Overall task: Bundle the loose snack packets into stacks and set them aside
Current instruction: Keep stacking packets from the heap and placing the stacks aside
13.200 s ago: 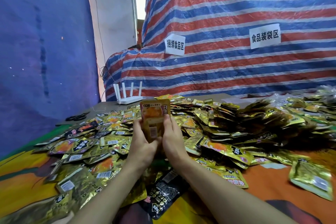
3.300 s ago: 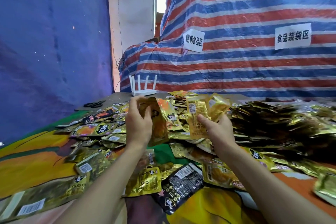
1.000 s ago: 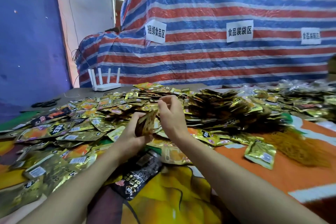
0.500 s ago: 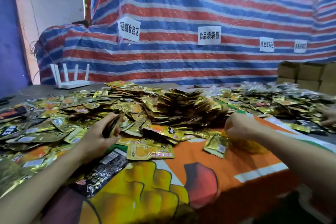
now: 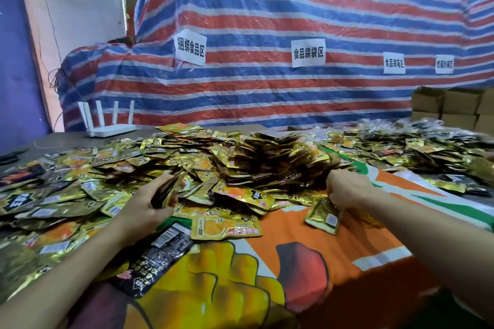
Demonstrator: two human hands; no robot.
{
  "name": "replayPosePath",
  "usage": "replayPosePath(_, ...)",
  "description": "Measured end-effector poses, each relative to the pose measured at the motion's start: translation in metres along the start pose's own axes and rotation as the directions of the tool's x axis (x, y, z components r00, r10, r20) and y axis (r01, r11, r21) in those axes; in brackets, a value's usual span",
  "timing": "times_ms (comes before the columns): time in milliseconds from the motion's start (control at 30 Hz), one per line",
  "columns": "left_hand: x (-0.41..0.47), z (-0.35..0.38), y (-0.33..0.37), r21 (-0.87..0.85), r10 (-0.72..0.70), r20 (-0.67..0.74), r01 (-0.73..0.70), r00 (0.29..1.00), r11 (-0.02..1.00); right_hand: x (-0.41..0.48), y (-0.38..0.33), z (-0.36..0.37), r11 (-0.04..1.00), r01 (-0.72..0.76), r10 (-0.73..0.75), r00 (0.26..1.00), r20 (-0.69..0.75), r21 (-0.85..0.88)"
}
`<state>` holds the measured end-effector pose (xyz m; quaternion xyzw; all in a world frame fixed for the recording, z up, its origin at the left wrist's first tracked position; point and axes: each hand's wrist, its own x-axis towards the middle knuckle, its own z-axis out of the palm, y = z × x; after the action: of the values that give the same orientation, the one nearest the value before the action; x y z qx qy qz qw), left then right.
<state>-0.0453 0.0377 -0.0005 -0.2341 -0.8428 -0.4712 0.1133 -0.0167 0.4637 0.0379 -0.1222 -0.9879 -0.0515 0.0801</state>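
A big striped tarp (image 5: 267, 8) in red, blue and white hangs at the back. Four white paper signs (image 5: 308, 52) with black writing are stuck on it. Left of the tarp are a white wall (image 5: 80, 8) and a purple sheet (image 5: 16, 61). Thin wires (image 5: 54, 80) hang by the tarp's left edge. Below that edge, a white router (image 5: 109, 129) with sticks pointing up sits on the grey counter (image 5: 66, 141). Brown boxes (image 5: 454, 107) are stacked at the tarp's right end. In front of the tarp, an orange, yellow and green cloth (image 5: 294, 262) covers the counter.
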Motion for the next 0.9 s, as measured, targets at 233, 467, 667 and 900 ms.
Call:
replayPosePath(233,0.001,-0.002,0.001,-0.047,0.017,0.017,-0.016,1.000,0.999,0.000,0.000,-0.012,0.971,-0.038,0.075,0.987,-0.145,0.238)
replayPosePath(467,0.000,-0.003,0.003,-0.120,-0.031,0.005,0.032,1.000,0.992,-0.001,-0.011,-0.047,0.940,0.004,0.076,0.972,-0.221,0.340)
replayPosePath(667,-0.004,-0.002,0.020,-0.365,-0.083,-0.014,0.073,0.996,0.928,-0.011,-0.049,-0.064,0.813,0.176,-0.095,0.980,-0.172,0.554)
replayPosePath(900,-0.005,-0.012,0.030,-0.640,-0.278,0.177,0.325,0.944,0.697,-0.035,-0.166,-0.049,0.399,0.281,-0.440,0.894,-0.087,0.873)
